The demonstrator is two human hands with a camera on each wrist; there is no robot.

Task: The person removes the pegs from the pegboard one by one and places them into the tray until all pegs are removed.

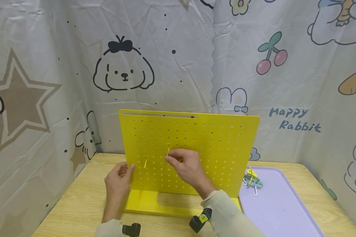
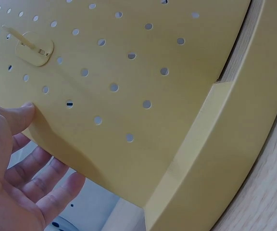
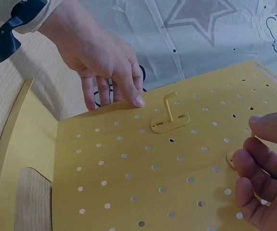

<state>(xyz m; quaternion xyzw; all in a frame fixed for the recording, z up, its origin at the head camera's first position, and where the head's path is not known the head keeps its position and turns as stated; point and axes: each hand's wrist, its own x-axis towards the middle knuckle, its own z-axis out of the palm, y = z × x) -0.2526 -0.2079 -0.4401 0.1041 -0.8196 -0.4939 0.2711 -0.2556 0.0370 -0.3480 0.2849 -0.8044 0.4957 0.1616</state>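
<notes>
A yellow pegboard (image 1: 219, 158) stands upright on its yellow base. My left hand (image 1: 117, 186) grips its left edge, with the thumb (image 2: 20, 118) on the front and the fingers around behind. One yellow hook (image 1: 145, 161) sits on the board near that hand; the right wrist view shows its oval plate and bent peg. Farther right, my right hand (image 1: 188, 166) pinches a second yellow hook (image 1: 168, 146) between thumb and forefinger, its plate at the board's face. In the right wrist view the fingers (image 3: 258, 163) hide most of this hook.
A lilac tray (image 1: 279, 210) lies to the right of the board, with several yellow, green and white hooks (image 1: 253, 180) heaped at its back left. The wooden table (image 1: 74, 197) carries everything. A printed curtain (image 1: 178, 65) hangs behind and on both sides.
</notes>
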